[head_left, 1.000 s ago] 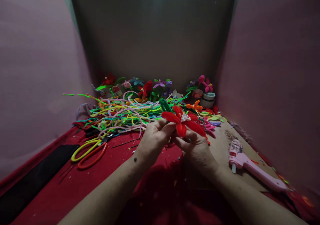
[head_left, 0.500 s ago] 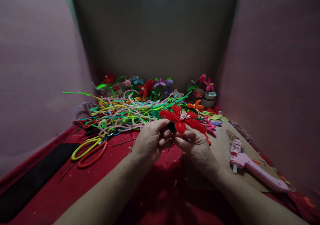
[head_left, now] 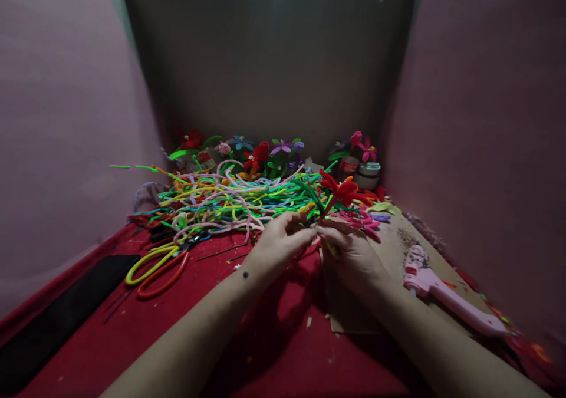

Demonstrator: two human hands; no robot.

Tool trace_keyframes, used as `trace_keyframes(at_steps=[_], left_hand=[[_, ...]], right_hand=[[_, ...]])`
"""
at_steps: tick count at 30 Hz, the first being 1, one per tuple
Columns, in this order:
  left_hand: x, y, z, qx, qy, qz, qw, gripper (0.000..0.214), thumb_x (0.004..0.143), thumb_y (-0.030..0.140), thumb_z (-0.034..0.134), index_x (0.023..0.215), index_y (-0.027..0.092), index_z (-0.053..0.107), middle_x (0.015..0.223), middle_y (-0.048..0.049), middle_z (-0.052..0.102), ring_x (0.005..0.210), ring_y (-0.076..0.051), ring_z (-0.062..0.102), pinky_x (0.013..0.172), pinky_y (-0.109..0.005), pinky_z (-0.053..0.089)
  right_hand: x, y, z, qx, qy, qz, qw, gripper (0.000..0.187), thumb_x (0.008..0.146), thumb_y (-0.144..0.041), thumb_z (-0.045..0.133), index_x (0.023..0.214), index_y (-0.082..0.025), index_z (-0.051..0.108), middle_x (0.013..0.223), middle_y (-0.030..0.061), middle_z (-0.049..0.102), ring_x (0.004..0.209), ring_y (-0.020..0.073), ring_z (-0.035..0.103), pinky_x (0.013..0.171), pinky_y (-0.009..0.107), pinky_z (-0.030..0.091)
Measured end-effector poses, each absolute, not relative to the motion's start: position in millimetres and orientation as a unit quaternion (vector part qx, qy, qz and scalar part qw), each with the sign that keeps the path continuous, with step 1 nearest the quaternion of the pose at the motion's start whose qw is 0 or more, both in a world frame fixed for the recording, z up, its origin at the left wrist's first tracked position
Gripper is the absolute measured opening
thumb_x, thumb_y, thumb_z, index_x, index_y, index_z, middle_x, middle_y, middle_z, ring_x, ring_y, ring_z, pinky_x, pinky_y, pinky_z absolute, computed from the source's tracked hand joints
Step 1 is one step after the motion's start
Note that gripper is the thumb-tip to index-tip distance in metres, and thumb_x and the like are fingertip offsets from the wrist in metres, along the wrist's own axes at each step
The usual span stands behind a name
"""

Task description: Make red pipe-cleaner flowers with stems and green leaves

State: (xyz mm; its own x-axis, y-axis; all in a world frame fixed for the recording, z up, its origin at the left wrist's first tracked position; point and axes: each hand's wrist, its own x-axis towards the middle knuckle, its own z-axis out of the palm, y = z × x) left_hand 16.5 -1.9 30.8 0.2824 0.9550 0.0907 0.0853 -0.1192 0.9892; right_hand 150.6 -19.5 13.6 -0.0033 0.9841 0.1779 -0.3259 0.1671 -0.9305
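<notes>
A red pipe-cleaner flower (head_left: 342, 190) stands tilted to the right above my hands, its reddish stem running down to my fingertips. Close by its stem, on the left, shows a dark green fuzzy leaf (head_left: 312, 194); whether it is joined to the stem I cannot tell. My right hand (head_left: 351, 253) is closed, with thumb and fingers pinching the lower stem. Thumb and forefinger of my left hand (head_left: 280, 239) meet at the same stem from the left. The stem's lower end is hidden by my fingers.
Tangled pipe cleaners (head_left: 234, 200) lie beyond my hands. Yellow-and-red-handled scissors (head_left: 163, 268) and a flat black slab (head_left: 66, 309) are left. A pink glue gun (head_left: 455, 301) rests on a brown board (head_left: 389, 250) at right. Finished flowers (head_left: 280, 146) and a jar (head_left: 368, 174) stand behind.
The flower has turned from facing me to upright, showing its side and stem. My left hand has shifted from below its petals to the stem, and the dark green leaf now shows there.
</notes>
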Motion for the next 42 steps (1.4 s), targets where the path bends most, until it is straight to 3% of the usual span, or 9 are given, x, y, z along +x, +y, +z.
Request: trace_keyframes(at_steps=[3,9,13,20,24,29,34,37,42], left_hand=[[22,-4,20,0.679,0.433,0.394,0.443,0.026,0.074,0.029,0.058,0.094,0.013,0.055,0.063,0.0026,0.054,0.055,-0.011,0.049,0.054,-0.023,0.036],[21,-6,-2,0.803,0.465,0.357,0.107,0.016,0.085,0.029,0.044,0.081,0.019,0.056,0.066,-0.0019,0.055,0.057,-0.013,0.047,0.055,-0.024,0.029],[18,-5,-6,0.836,0.437,0.329,0.038,0.022,0.088,0.022,0.035,0.077,0.019,0.054,0.068,-0.0032,0.055,0.058,-0.013,0.046,0.055,-0.024,0.027],[19,-8,9,0.762,0.436,0.439,0.192,0.022,0.082,0.023,0.045,0.061,0.018,0.048,0.054,0.0042,0.043,0.050,-0.009,0.038,0.054,-0.022,0.028],[21,-7,16,0.681,0.414,0.464,0.388,0.021,0.080,0.029,0.050,0.063,0.017,0.052,0.053,0.0044,0.042,0.051,-0.008,0.038,0.052,-0.021,0.030],[22,-5,19,0.550,0.368,0.457,0.594,0.022,0.074,0.033,0.059,0.065,0.014,0.052,0.045,0.0070,0.039,0.041,-0.004,0.032,0.044,-0.019,0.025],[21,-5,17,0.466,0.307,0.417,0.718,0.023,0.073,0.032,0.062,0.067,0.015,0.049,0.045,0.0079,0.040,0.034,0.000,0.026,0.038,-0.014,0.017],[19,-2,14,0.445,0.252,0.372,0.774,0.020,0.077,0.031,0.058,0.069,0.015,0.049,0.043,0.0101,0.036,0.029,0.001,0.017,0.035,-0.015,0.019],[19,-1,14,0.502,0.277,0.354,0.739,0.023,0.080,0.036,0.053,0.071,0.016,0.049,0.045,0.0098,0.034,0.030,0.000,0.015,0.035,-0.016,0.017]], right_hand=[[148,-18,17,-0.346,-0.458,0.545,0.612,0.007,0.062,-0.020,0.060,0.056,-0.022,0.062,0.062,0.0005,0.061,0.064,0.0160,0.053,0.064,0.031,0.044],[146,-12,2,-0.341,-0.391,0.575,0.633,0.002,0.059,-0.019,0.063,0.058,-0.020,0.062,0.063,0.0008,0.062,0.063,0.0160,0.054,0.063,0.030,0.045],[147,-14,2,-0.357,-0.417,0.540,0.638,0.002,0.059,-0.019,0.067,0.059,-0.020,0.064,0.064,0.0005,0.063,0.065,0.0157,0.054,0.067,0.030,0.045],[147,-19,4,-0.339,-0.461,0.527,0.629,0.012,0.062,-0.022,0.070,0.073,-0.019,0.065,0.076,-0.0009,0.063,0.076,0.0140,0.056,0.075,0.027,0.043],[151,-21,7,-0.355,-0.482,0.520,0.610,0.006,0.068,-0.025,0.064,0.068,-0.020,0.062,0.062,-0.0030,0.056,0.059,0.0113,0.048,0.058,0.024,0.040],[155,-15,3,-0.324,-0.449,0.603,0.574,0.013,0.068,-0.030,0.060,0.060,-0.021,0.055,0.050,-0.0051,0.041,0.044,0.0084,0.030,0.041,0.023,0.025],[155,-6,-9,-0.282,-0.367,0.693,0.552,0.016,0.061,-0.025,0.065,0.076,-0.023,0.061,0.052,-0.0074,0.039,0.042,0.0063,0.026,0.037,0.019,0.018],[156,-5,-11,-0.254,-0.325,0.736,0.537,0.028,0.057,-0.025,0.068,0.085,-0.021,0.063,0.053,-0.0072,0.044,0.043,0.0058,0.030,0.039,0.018,0.019],[156,-5,-10,-0.282,-0.330,0.711,0.554,0.016,0.056,-0.026,0.069,0.060,-0.017,0.056,0.051,-0.0059,0.046,0.045,0.0060,0.032,0.041,0.019,0.022]])
